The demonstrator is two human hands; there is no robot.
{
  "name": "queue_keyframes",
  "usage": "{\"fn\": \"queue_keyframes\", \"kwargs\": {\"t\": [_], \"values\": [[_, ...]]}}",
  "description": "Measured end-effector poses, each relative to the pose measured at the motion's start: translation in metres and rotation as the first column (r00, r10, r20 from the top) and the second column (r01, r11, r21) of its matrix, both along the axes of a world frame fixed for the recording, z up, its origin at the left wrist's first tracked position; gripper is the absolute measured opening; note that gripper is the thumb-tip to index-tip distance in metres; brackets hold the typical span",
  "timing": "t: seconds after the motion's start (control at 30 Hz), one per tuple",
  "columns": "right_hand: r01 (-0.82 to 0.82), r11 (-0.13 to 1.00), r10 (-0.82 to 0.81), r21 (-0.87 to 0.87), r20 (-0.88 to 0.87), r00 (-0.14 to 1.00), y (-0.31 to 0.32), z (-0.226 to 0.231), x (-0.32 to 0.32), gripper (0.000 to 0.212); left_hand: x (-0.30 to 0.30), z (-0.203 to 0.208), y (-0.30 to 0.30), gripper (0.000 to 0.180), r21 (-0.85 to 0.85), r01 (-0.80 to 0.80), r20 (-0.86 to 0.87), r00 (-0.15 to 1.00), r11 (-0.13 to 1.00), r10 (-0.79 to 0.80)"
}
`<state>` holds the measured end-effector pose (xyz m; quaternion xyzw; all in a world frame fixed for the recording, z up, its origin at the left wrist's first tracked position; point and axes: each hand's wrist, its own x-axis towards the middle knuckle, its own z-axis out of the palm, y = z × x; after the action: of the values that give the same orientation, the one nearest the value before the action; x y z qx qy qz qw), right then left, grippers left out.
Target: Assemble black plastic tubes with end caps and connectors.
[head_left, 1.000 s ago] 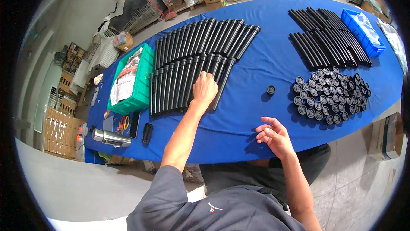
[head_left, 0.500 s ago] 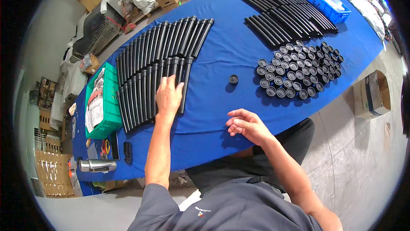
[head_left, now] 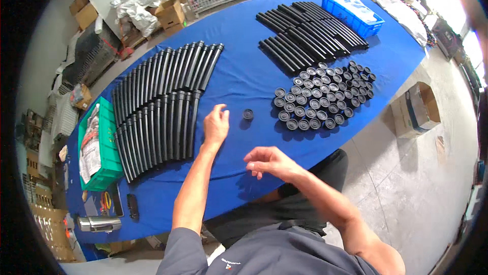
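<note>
My left hand (head_left: 216, 126) is over the blue tablecloth, just right of two slanting rows of black tubes with collared ends (head_left: 193, 125). Its fingers are loosely bent and hold nothing visible. A single round black cap (head_left: 248, 114) lies on the cloth to the right of that hand, apart from it. Near the table's front edge hovers my right hand (head_left: 269, 163), thumb and fingers curved and apart, with nothing seen in it. Farther right, several round black caps (head_left: 314, 104) are grouped in a cluster. Behind them lie rows of plain black tubes (head_left: 315, 28).
A green crate (head_left: 109, 142) with packaging in it borders the tubes at left. A metal flask (head_left: 99, 224), scissors (head_left: 105, 203) and a small black object (head_left: 133, 206) sit at the near left. A blue crate (head_left: 373, 30) stands at the far right; a carton (head_left: 414, 109) is on the floor.
My left hand has come off the collared tubes and moved right, toward the single cap. My right hand stays near the front edge. The whole view has shifted.
</note>
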<state>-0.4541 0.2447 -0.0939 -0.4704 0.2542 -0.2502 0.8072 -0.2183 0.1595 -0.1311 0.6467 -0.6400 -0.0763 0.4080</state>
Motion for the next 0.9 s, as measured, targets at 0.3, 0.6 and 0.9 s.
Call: {"fn": "queue_keyframes", "kwargs": {"t": [0.3,0.6,0.9], "values": [[-0.041,0.59,-0.399,-0.806,-0.335,0.854,-0.114,0.081,-0.022,0.02,0.0,-0.003,-0.01,0.019,-0.002,-0.025,-0.207,0.978,1.0,0.024],[0.601,0.54,-0.825,-0.59,-0.231,0.515,-0.243,0.053,-0.131,0.034,-0.006,-0.015,-0.005,0.019,0.044,-0.027,-0.228,0.973,0.999,0.036],[0.916,0.4,-0.898,0.013,-0.196,0.395,-0.291,0.027,-0.21,0.032,-0.006,-0.009,-0.007,0.017,0.066,-0.033,-0.193,0.98,0.997,0.045]]}}
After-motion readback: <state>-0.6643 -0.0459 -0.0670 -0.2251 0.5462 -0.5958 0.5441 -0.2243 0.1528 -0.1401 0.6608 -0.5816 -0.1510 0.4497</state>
